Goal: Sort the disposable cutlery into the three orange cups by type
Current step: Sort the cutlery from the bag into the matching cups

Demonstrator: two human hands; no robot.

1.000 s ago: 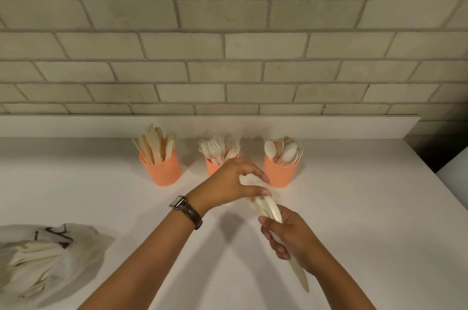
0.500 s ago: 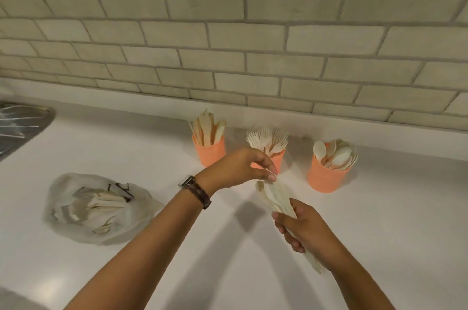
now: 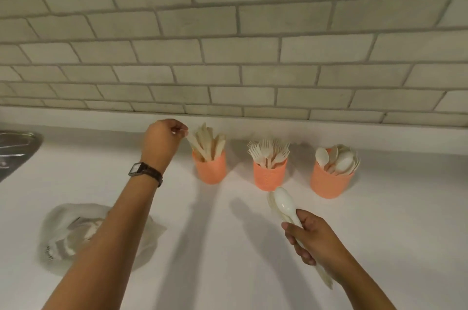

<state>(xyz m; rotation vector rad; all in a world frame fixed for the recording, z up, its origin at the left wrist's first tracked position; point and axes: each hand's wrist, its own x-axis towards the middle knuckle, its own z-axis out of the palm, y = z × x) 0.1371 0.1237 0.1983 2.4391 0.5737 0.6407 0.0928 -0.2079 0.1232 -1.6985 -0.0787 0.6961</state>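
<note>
Right hand [image 3: 314, 238], nearest, fist closed round a bundle of cutlery [image 3: 285, 204]; a spoon bowl faces up on top, handle ends poke out below the wrist. Types underneath can't be told. The bundle sits low over the desk [image 3: 253, 259], just short of the fork cup.

Change: half a second ago the left hand [image 3: 162, 140] was pinching at the top of that bundle, in front of the fork cup. Now it's out over the rim of the knife cup [image 3: 209, 168], thumb and forefinger pinched on the end of one knife [image 3: 193, 143], whose other end is already down among the knives. So one piece is pulled and routed to the correct cup; my read is it's at the point of release. Bundle is one piece lighter, more to go.

Bag [image 3: 63, 238], left on the desk, partly hidden by the left forearm: clear plastic, still holds pale cutlery. So the job isn't near done.

Cups, in a row at the back near the wall, well apart:
- knife cup, left: knives only, handles down, fanned out.
- fork cup [image 3: 269, 175], middle: forks, tines up.
- spoon cup [image 3: 331, 180], right: spoons, bowls up, packed.

No mixed types visible in any cup.
</note>
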